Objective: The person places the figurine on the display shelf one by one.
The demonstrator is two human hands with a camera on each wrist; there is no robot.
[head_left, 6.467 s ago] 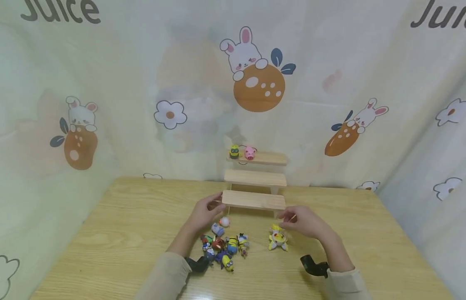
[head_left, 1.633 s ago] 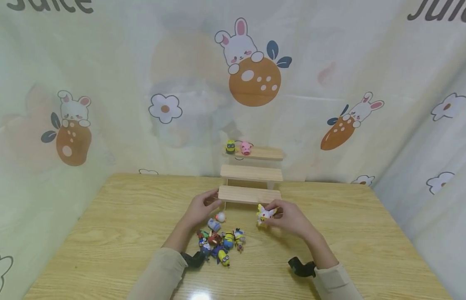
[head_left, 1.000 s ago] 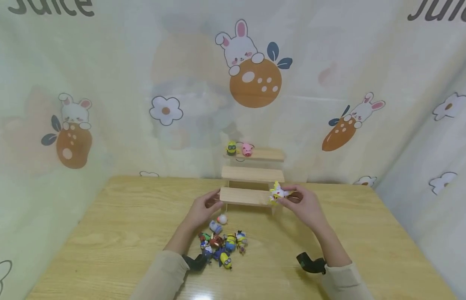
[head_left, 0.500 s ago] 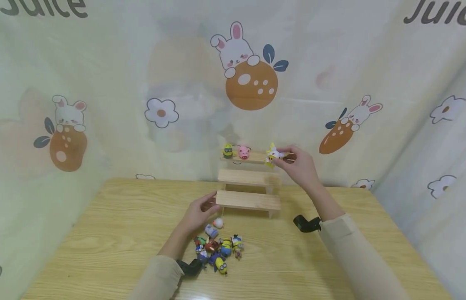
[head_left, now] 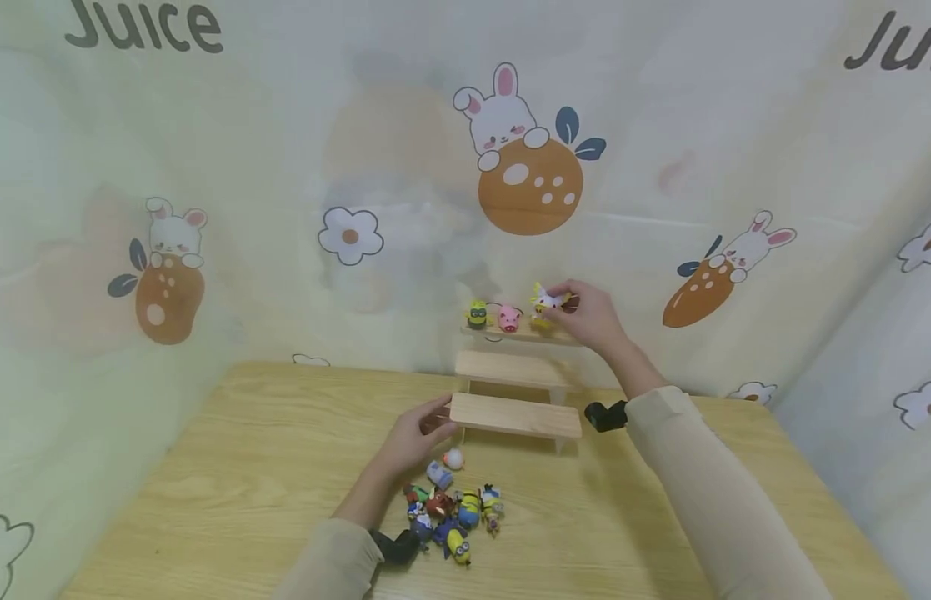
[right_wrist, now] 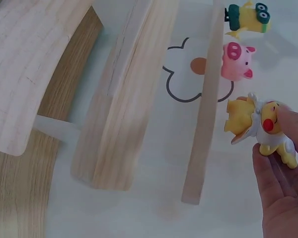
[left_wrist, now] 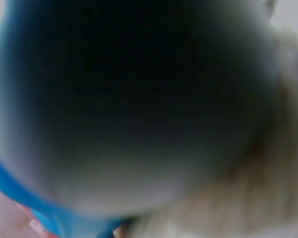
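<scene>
In the head view my right hand (head_left: 596, 317) pinches a yellow-and-white toy figurine (head_left: 543, 302) at the top step of a wooden three-step display stand (head_left: 513, 415). The right wrist view shows the thumb (right_wrist: 295, 126) on the figurine (right_wrist: 270, 119), with fingers under it. Its feet point toward the top step (right_wrist: 206, 129), right at the edge. A pink pig figurine (head_left: 508, 318) and a green-and-yellow Minion figurine (head_left: 477, 314) stand on that step, left of it. My left hand (head_left: 408, 437) holds the left end of the lowest step. A dark blur fills most of the left wrist view.
On the wooden table (head_left: 247, 467) lies a cluster of several small figurines, among them a yellow Minion (head_left: 458, 546), a brown one (head_left: 439, 503) and a white round one (head_left: 453, 458). A printed cloth curtain (head_left: 405, 300) hangs right behind the stand.
My right hand has picked the yellow-and-white figurine up from the table and raised it past the lower steps to the top one. The left hand stays at the stand's left end.
</scene>
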